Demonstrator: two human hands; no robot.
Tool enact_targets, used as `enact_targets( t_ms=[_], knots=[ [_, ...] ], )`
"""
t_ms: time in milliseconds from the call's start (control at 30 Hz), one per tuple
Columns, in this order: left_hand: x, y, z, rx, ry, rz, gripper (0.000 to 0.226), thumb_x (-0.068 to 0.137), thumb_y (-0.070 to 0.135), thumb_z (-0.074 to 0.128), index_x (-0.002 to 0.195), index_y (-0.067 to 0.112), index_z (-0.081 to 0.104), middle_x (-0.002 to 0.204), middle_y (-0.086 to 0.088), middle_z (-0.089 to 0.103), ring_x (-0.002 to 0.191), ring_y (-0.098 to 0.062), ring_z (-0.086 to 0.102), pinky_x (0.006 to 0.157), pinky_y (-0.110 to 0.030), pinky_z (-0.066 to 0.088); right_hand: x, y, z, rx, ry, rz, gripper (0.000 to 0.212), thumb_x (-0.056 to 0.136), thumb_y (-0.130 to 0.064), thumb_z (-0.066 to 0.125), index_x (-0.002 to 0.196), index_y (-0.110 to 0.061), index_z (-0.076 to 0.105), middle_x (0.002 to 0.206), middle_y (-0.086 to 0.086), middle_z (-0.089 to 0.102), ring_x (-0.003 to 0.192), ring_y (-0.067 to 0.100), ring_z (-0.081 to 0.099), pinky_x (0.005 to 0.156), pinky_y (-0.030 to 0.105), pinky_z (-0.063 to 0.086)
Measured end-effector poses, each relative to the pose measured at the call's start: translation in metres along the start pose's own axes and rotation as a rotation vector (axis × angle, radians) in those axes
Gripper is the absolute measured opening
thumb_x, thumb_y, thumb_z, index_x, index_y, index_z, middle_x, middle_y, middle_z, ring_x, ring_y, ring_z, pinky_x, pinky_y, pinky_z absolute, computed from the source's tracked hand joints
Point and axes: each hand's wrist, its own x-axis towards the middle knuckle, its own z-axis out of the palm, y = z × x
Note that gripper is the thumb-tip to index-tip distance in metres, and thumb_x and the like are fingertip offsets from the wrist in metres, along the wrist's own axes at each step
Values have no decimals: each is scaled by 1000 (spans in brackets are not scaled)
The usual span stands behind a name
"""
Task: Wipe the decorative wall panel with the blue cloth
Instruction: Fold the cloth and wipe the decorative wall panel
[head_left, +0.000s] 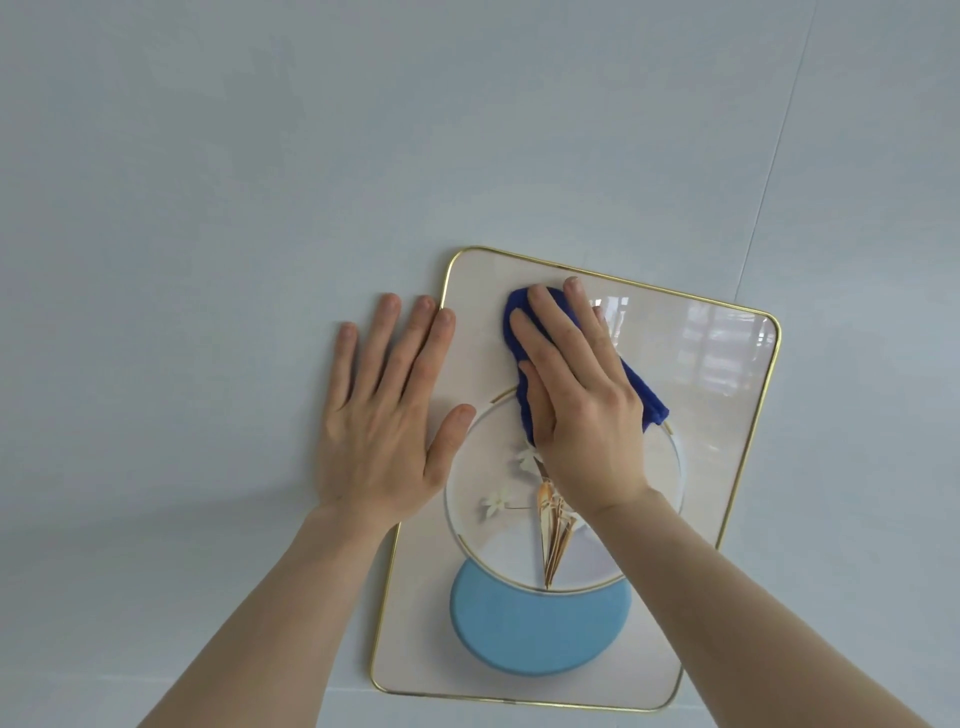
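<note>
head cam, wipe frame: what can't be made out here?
- Blue cloth: mostly under the right hand, so its size and fold are hidden.
- Decorative wall panel: the centre lies behind the right hand and forearm. Dirt or streaks cannot be told.
- Gold rim: a stretch on the left is hidden by the left hand.
- Upper right corner: glare washes out the surface.
- Mounting: behind the panel, unseen.

Glossy panel (701, 415), soft cloth (649, 400), matt wall (260, 182)

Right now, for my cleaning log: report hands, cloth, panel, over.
Right hand flat, pressing blue cloth on upper panel. Left hand flat, straddling panel's left edge and wall. No obstruction seen.
</note>
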Motion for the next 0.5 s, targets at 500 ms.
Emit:
enact_targets(
  t_ms=[500],
  knots=[
    [-1, 0, -1, -40, -2, -18, 71, 104, 54, 17, 165, 18, 12, 174, 1, 14, 162, -23, 5, 131, -53, 8, -44, -3, -12, 1, -173, -152, 44, 100, 5, 65, 143, -5, 62, 156, 10, 56, 153, 35, 41, 122, 54, 41]
  ],
)
